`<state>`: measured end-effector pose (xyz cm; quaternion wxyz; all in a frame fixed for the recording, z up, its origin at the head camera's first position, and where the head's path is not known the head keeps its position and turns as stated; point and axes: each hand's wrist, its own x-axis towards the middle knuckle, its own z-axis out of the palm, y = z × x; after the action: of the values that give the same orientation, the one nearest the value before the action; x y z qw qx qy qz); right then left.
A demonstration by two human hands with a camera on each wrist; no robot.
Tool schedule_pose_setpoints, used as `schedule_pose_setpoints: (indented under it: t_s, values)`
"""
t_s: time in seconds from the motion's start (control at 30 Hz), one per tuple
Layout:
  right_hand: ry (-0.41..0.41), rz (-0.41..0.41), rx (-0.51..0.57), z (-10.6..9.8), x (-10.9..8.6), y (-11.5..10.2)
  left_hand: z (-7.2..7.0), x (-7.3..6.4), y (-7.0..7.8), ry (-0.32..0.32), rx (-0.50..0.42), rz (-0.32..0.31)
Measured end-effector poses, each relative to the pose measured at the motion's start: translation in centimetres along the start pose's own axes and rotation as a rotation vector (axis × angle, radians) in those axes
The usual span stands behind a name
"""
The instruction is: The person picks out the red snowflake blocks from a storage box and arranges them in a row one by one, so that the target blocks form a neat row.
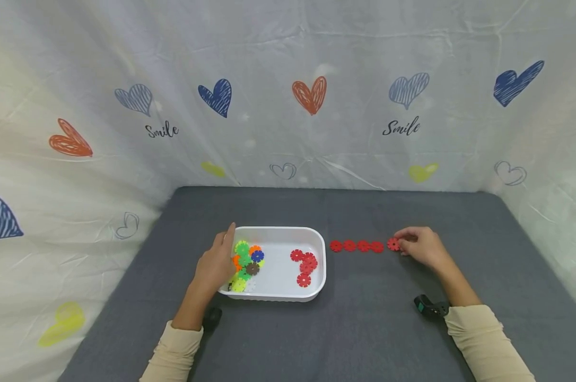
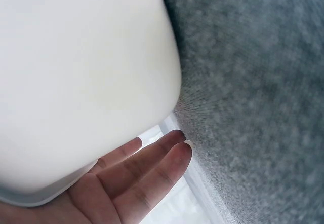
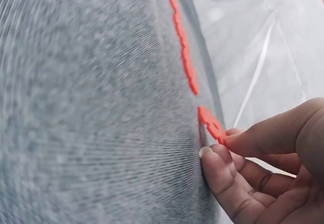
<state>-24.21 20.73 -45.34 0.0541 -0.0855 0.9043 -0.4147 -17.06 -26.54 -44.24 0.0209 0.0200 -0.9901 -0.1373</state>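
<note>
My right hand point(image 1: 424, 247) pinches a red notched plastic disc point(image 1: 393, 244) between thumb and fingers at the right end of a row. In the right wrist view this disc point(image 3: 210, 124) is tilted, its near edge low by the grey cloth. Several matching red discs point(image 1: 363, 245) lie in line to its left, with a gap between. At the left rim of a white tray point(image 1: 288, 297), my left hand point(image 1: 217, 261) rests with fingers extended along the outer wall. Its fingers point(image 2: 152, 183) look straight beside the tray's side in the left wrist view; the thumb is hidden there.
Inside the tray, more red discs point(image 1: 305, 267) gather at the right, and mixed green, yellow, orange, blue and brown discs point(image 1: 245, 260) heap at the left. Grey cloth point(image 1: 364, 339) covers the table. A white curtain with hearts point(image 1: 345, 148) hangs behind its far edge.
</note>
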Motion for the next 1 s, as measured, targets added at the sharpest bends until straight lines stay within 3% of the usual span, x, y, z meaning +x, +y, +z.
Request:
schedule_pose_setpoints:
  t_s: [0.27,0.63,1.0]
  values:
    - [-0.01,-0.026,-0.026,0.2,0.3,0.3,-0.1,0.0,0.0,0.002,-0.001,-0.003]
    - [0.002,-0.174,-0.235,1.1,0.4,-0.4,-0.1,-0.1,-0.1,-0.003,-0.011,-0.002]
    - [-0.024,-0.213,-0.233,1.0,0.4,-0.2,0.0,0.0,-0.1,0.001,-0.01,0.005]
